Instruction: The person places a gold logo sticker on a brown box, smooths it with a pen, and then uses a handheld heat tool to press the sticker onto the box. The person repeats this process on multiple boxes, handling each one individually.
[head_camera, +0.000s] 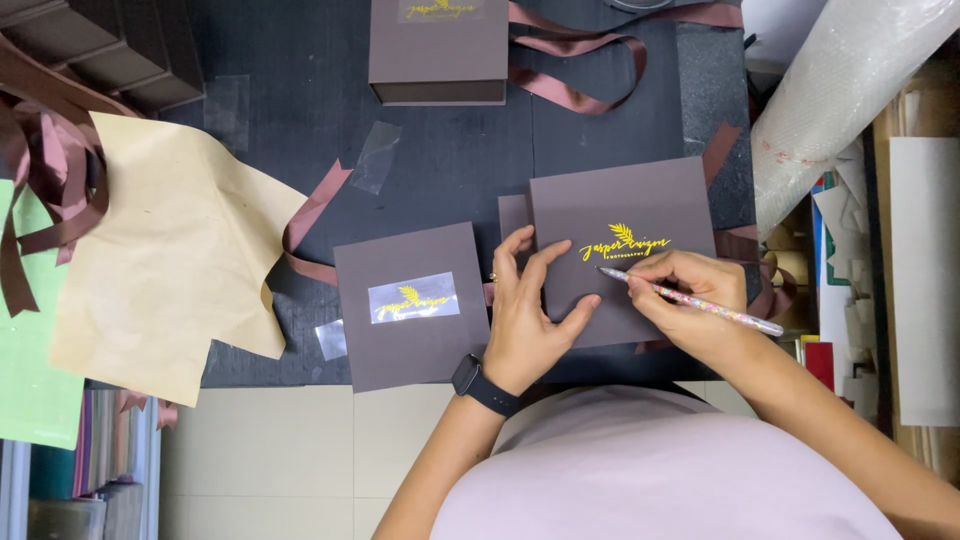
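Your left hand (527, 325) flat, pinning the brown box (620, 250); right hand (690, 300) pinching the pen (690, 300) beside its gold emblem (622, 243) — press lightly, steadily.

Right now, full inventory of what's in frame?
brown boxes: three lids up; one under the hands, one left of it, one at top edge
transfer film: one, clear, on the left box's gold emblem
film scraps: several, clear, on the black table
ribbon: brown satin, by top box and far left
kraft paper: one tan sheet, left
bubble wrap roll: one, right
smartwatch: black, left wrist
left hand: steadies box
right hand: holds sparkly pen, tip at emblem
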